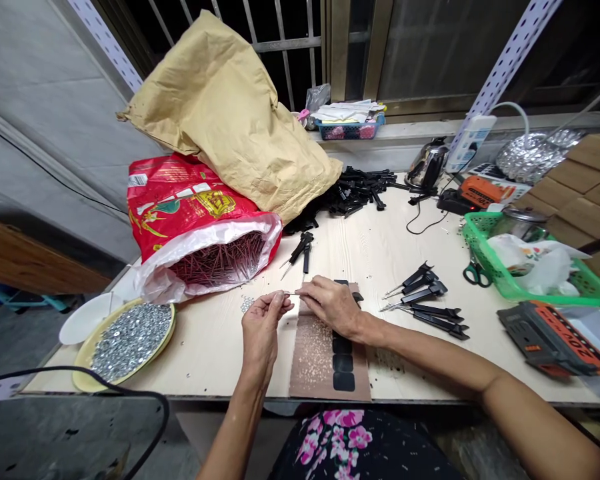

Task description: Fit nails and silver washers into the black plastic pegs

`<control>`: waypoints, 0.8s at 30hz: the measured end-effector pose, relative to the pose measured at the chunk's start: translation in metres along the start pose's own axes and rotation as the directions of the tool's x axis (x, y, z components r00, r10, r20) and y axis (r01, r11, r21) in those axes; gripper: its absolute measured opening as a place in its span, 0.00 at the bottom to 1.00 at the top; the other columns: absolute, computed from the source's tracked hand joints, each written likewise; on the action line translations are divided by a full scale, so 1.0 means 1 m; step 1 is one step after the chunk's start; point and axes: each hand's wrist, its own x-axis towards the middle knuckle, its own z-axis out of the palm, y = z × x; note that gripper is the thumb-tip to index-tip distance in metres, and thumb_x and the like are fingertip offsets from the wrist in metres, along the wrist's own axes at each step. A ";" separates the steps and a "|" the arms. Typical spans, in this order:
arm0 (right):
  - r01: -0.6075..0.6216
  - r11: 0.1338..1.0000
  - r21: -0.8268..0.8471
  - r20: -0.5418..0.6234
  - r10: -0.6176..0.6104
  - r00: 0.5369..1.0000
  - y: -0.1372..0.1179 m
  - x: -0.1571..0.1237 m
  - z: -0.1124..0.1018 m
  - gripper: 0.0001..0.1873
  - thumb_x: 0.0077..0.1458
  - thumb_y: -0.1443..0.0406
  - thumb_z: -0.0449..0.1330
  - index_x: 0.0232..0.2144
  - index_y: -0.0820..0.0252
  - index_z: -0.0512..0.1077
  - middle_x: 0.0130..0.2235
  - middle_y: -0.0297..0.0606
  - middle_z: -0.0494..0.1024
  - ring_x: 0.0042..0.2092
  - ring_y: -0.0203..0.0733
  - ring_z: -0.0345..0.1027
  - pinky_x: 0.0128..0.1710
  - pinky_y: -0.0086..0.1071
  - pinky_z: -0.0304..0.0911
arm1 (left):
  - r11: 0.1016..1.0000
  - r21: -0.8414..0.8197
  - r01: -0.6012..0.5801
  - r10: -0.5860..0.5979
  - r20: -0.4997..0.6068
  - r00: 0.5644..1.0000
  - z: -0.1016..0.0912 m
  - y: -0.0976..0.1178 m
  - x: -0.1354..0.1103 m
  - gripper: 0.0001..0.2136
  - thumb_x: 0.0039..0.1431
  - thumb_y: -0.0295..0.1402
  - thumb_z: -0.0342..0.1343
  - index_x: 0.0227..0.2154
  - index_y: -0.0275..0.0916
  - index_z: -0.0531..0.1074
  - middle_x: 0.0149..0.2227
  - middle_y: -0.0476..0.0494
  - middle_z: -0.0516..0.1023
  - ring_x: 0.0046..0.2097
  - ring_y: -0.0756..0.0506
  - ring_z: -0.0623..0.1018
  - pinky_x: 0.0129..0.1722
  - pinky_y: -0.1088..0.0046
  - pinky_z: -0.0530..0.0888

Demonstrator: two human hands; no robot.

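Observation:
My left hand (261,323) is pinched shut on the near end of a thin metal pin (293,294) over the table's front middle. My right hand (330,303) is closed on the pin's other end and on a black clip part (356,295), mostly hidden under my fingers. Both hands hover above a brown sanding pad (314,353) with black squares. Several finished black clips (425,300) lie just right of my right hand. One more black clip (303,249) lies behind my hands.
A yellow dish of small silver washers (128,339) sits front left. A red bag of pins (200,233) lies behind it under a brown paper sack (230,113). A black parts pile (355,190), green basket (520,267), scissors (475,272) and orange tool (555,337) stand to the right.

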 end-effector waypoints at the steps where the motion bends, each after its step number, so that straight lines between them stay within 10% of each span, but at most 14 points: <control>1: -0.001 1.000 -0.019 0.000 0.001 1.000 0.001 -0.001 0.000 0.11 0.62 0.66 0.52 0.44 0.57 0.72 0.38 0.37 0.73 0.40 0.36 0.68 0.40 0.27 0.63 | 1.000 0.006 -0.002 0.002 0.003 1.000 0.000 0.000 0.000 0.14 0.43 0.34 0.67 0.30 0.31 0.73 0.28 0.47 0.76 0.30 0.52 0.76 0.37 0.74 0.73; 14: 0.063 0.966 -0.249 0.003 -0.065 0.998 0.012 -0.007 -0.002 0.12 0.64 0.63 0.50 0.34 0.61 0.71 0.33 0.37 0.73 0.36 0.37 0.66 0.32 0.29 0.57 | 0.976 0.138 0.167 -0.185 0.126 0.975 -0.005 -0.008 0.011 0.18 0.39 0.37 0.69 0.32 0.30 0.76 0.27 0.46 0.77 0.26 0.53 0.74 0.31 0.76 0.73; 24: -0.033 0.989 -0.141 0.040 0.039 0.998 0.011 -0.009 -0.002 0.11 0.64 0.62 0.50 0.39 0.60 0.70 0.37 0.37 0.70 0.34 0.34 0.65 0.27 0.26 0.55 | 0.981 0.195 -0.002 -0.013 0.076 0.997 0.001 -0.015 0.008 0.16 0.44 0.38 0.66 0.34 0.31 0.75 0.28 0.47 0.76 0.29 0.51 0.74 0.34 0.73 0.73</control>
